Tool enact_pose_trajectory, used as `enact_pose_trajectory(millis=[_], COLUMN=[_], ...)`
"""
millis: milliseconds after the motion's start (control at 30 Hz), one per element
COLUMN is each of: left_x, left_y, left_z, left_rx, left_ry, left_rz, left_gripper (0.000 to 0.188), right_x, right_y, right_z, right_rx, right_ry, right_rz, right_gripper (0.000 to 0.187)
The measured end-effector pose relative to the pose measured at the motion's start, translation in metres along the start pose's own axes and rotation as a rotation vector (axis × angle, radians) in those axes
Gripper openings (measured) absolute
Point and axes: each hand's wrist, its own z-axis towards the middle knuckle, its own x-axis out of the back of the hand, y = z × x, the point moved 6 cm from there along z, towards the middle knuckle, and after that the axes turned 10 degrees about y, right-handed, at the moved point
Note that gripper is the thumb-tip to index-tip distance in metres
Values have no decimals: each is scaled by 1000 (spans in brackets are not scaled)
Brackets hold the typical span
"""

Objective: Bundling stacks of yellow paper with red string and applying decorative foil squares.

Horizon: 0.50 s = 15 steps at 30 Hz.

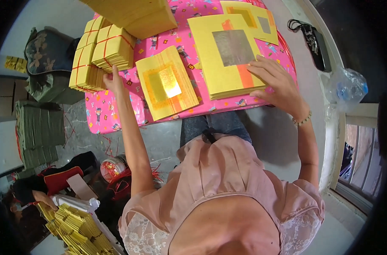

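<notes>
A: Left hand (pixel 112 80)?
B: Reaching to the tied bundles of yellow paper (pixel 102 57) at the left end of the pink surface (pixel 112 114). Fingers look closed against the bundle edge, but they're half hidden behind it, so I can't tell whether it's a grip or just a touch.

A: Right hand (pixel 276 83)?
B: Fingers spread flat, pressing on the near right corner of the silver-foil stack (pixel 227 57). Not clamped on anything.

A: Progress?
B: Judging by layout: several bundles already strapped with red string. The gold-foil stack (pixel 168 83) in the middle and the silver-foil one lie loose, so those look left to do. Another loose stack (pixel 255 19) sits at the far right edge.

A: Anything unclear?
B: The big yellow block (pixel 136 15) is cut off at the top. Bottom left, someone else's hand (pixel 42 199) beside more yellow sheets (pixel 78 229), partly out of frame. Red string roll (pixel 112 168) on the floor, blurry.
</notes>
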Motion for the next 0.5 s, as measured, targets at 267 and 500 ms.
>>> enact_pose_trajectory(millis=[267, 500], left_x=[-64, -84], left_y=[153, 156], left_z=[-270, -370], left_rx=[-816, -1182], left_ry=[-898, -1158], left_rz=[251, 385], left_gripper=[25, 25], right_x=[-4, -7], right_y=[28, 34], right_z=[-19, -18], right_rx=[24, 57], right_ry=[27, 46], right_rz=[13, 94], right_gripper=[46, 32])
